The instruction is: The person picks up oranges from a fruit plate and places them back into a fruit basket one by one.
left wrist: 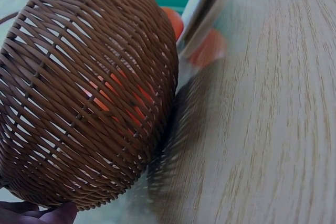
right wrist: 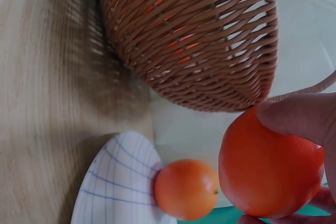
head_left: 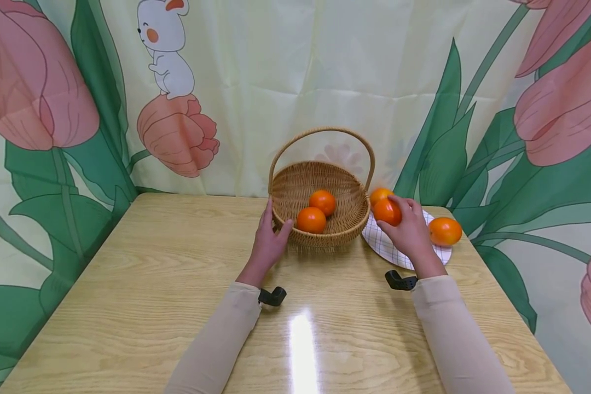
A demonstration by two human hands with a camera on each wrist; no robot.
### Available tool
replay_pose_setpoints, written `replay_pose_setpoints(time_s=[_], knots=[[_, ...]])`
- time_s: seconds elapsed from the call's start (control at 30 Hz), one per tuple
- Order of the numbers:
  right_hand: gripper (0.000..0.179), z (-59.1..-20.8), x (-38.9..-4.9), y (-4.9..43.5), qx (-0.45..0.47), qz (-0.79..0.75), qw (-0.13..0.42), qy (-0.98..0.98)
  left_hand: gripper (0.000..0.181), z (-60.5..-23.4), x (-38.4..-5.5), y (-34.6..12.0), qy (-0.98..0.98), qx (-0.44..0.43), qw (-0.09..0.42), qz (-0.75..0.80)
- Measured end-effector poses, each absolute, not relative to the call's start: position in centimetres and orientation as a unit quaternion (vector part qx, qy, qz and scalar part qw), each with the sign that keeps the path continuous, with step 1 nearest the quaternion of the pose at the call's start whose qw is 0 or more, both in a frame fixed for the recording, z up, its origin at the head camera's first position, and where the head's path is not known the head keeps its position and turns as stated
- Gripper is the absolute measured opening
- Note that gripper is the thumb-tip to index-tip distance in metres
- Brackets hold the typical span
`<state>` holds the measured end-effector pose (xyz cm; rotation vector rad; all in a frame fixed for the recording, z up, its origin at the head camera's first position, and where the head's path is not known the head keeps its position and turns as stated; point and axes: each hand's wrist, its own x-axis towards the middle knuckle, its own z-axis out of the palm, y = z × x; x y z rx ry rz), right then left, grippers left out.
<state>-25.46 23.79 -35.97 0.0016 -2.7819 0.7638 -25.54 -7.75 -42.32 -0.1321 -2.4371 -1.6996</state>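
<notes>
A brown wicker basket (head_left: 342,183) with a tall arched handle stands near the back of the table. Two glossy oranges (head_left: 311,220) lie inside it. My left hand (head_left: 269,241) grips the basket's left side, thumb by the front rim and fingers along the outside. Between thumb and fingers, my right hand (head_left: 410,227) holds another orange (right wrist: 270,166) above the plate, close to the basket's right rim. The white plate (head_left: 388,246) with blue grid lines sits right of the basket. One orange (right wrist: 186,189) rests at the plate's back, and another orange (head_left: 445,231) lies on its right side.
The wooden table (head_left: 177,273) extends to the left and front, with a bright light reflection near the middle. A curtain (head_left: 256,98) printed with tulips and a white rabbit hangs close behind the basket. Each wrist wears a black camera mount (head_left: 272,296).
</notes>
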Motion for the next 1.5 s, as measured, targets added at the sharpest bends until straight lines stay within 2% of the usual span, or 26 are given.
replay_pose_setpoints(time_s=[1.1,1.5], knots=[[0.065,-33.4,-25.1,21.8,0.036,0.275,0.17,-0.945,0.076,-42.5,-25.7,-7.8,-0.817,-0.045,0.086,-0.569],[0.061,-32.9,-25.1,20.6,0.053,0.291,0.203,-0.934,0.078,-42.6,-25.7,-7.8,-0.816,-0.055,0.096,-0.568]])
